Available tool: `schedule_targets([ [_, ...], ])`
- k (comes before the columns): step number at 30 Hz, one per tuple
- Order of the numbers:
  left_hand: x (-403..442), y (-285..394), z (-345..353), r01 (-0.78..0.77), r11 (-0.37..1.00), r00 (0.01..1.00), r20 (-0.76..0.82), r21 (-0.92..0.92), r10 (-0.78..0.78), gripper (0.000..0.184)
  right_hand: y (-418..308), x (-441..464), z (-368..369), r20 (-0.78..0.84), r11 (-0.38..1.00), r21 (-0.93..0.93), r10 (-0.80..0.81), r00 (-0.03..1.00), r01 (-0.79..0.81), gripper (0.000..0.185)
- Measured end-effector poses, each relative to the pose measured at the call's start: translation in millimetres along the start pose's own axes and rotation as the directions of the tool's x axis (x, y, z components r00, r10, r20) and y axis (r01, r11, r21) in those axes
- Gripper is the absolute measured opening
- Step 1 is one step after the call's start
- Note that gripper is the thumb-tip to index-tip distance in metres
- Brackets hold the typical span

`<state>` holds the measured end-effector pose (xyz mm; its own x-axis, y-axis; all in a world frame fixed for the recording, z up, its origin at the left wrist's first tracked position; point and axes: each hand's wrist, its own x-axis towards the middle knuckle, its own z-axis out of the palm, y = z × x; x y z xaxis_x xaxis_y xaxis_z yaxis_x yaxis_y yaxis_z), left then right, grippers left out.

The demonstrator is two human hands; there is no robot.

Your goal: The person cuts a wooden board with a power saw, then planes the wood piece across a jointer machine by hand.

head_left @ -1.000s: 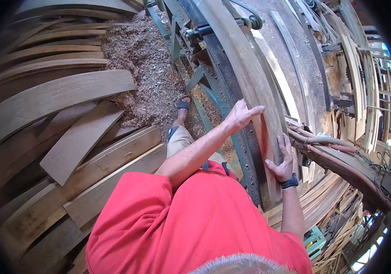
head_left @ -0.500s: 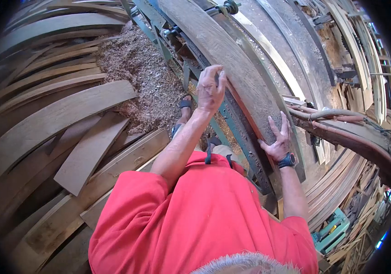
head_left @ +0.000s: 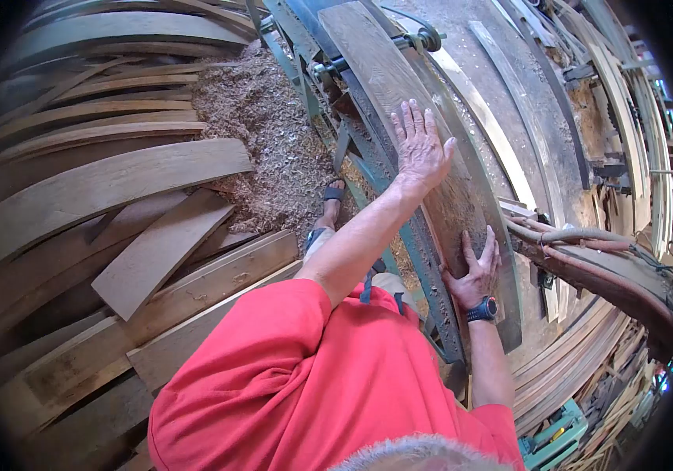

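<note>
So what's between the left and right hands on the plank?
Only a dusty stretch of the plank itself between left hand and right hand, per head view.

Left hand (head_left: 423, 155) flat upon the wooden plank (head_left: 380, 69), fingers extended; right hand (head_left: 475, 276), with wristwatch (head_left: 482, 308), spread at the plank's near end. The plank lies along the machine table (head_left: 440, 294); wood shavings (head_left: 256, 118) cover the floor beyond the table's left edge.

Long, gently curved grey-brown plank (head_left: 376, 67) — broad grained face up, dust-speckled — lengthwise on a machine bed (head_left: 433, 276).
</note>
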<state>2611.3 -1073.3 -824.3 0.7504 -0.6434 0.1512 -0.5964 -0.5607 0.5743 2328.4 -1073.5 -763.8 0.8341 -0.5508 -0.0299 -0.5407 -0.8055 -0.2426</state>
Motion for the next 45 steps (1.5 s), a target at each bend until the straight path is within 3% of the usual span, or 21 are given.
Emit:
schedule_targets([
  [16,74,-50,3,0.004,0.99,1.0,-0.023,0.143,-0.001,0.075,-21,78,13,-0.005,0.999,-0.018,-0.046,0.999,0.046,0.098],
  [35,181,-125,-8,0.014,0.986,0.997,-0.078,0.167,-0.001,0.074,-69,185,26,0.057,0.997,-0.057,-0.055,0.997,0.058,0.097],
  [36,186,-128,-8,-0.004,0.971,0.985,-0.166,0.237,0.045,0.076,-74,191,24,0.066,0.997,-0.052,-0.05,0.997,0.054,0.095],
  [39,197,-136,-12,-0.012,0.98,0.986,-0.162,0.2,0.045,0.064,-82,205,26,0.051,0.998,-0.041,-0.049,0.997,0.051,0.094],
  [40,202,-140,-14,-0.008,0.984,0.995,-0.095,0.18,0.026,0.072,-84,209,28,0.049,0.998,-0.048,-0.039,0.998,0.041,0.094],
  [45,216,-148,-17,-0.003,0.98,0.995,-0.097,0.198,0.022,0.07,-89,224,32,0.032,0.996,-0.07,-0.052,0.998,0.054,0.095],
])
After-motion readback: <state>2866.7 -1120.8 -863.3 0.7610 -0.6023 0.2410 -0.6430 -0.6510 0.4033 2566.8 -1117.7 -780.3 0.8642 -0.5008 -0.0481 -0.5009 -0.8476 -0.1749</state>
